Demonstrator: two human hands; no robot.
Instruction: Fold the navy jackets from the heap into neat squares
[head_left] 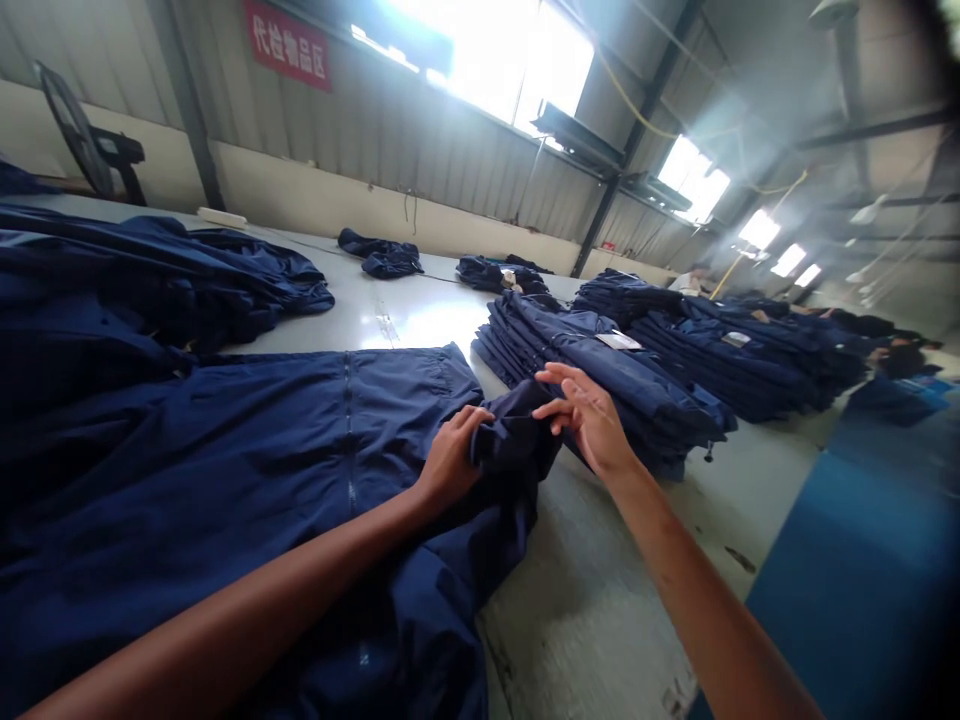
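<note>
A navy jacket with a zipper down its front lies spread over the table before me. My left hand is closed on a bunched part of it, perhaps the sleeve end, lifted a little off the tabletop. On the other side of that bunched cloth is my right hand, its fingers apart and the fingertips at or very near the fabric. Whether they touch it I cannot tell. Just beyond my right hand stands a stack of folded navy garments with a white tag on top.
More folded navy stacks run along the table to the right. A loose navy heap lies at left, with small bundles farther back. A fan stands near the wall. Far off at right is a person.
</note>
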